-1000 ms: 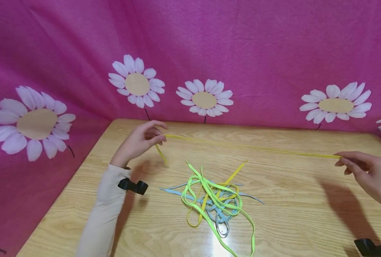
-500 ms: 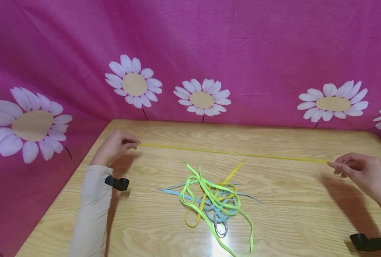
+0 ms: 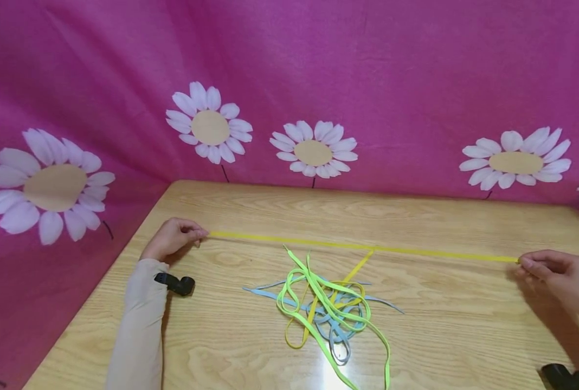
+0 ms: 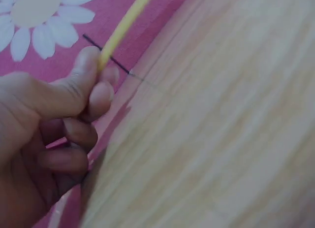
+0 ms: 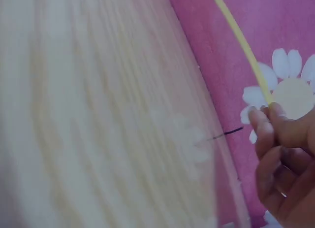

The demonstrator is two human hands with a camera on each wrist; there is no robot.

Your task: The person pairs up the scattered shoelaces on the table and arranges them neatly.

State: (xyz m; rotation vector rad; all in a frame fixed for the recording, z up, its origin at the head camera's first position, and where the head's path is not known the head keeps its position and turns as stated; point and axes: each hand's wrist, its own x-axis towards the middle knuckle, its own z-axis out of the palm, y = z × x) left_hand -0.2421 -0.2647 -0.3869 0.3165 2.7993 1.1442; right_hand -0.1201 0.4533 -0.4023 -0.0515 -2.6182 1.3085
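A flat yellow shoelace [image 3: 289, 239] is stretched almost straight across the table, between both hands. My left hand [image 3: 174, 237] pinches its left end between thumb and forefinger; in the left wrist view the yellow shoelace [image 4: 125, 26] rises out of that pinch. At the right, my right hand [image 3: 560, 273] pinches the other end with thumb and fingertips, and the right wrist view shows the shoelace [image 5: 243, 46] leading away from them. In front of the stretched lace lies a loose tangle of green [image 3: 319, 287], blue [image 3: 335, 327] and yellow [image 3: 360, 264] shoelaces.
The wooden table [image 3: 231, 336] has its far edge against a pink cloth [image 3: 397, 81] printed with large white daisies. Another stretch of the cloth hangs along the left side. A black wrist camera [image 3: 174, 283] is strapped over the left sleeve.
My left hand moved left and then lower, drawing the yellow shoelace taut; its loose hanging tail no longer shows. Both hands and the lace have come down nearer the table. The tangle stays put.
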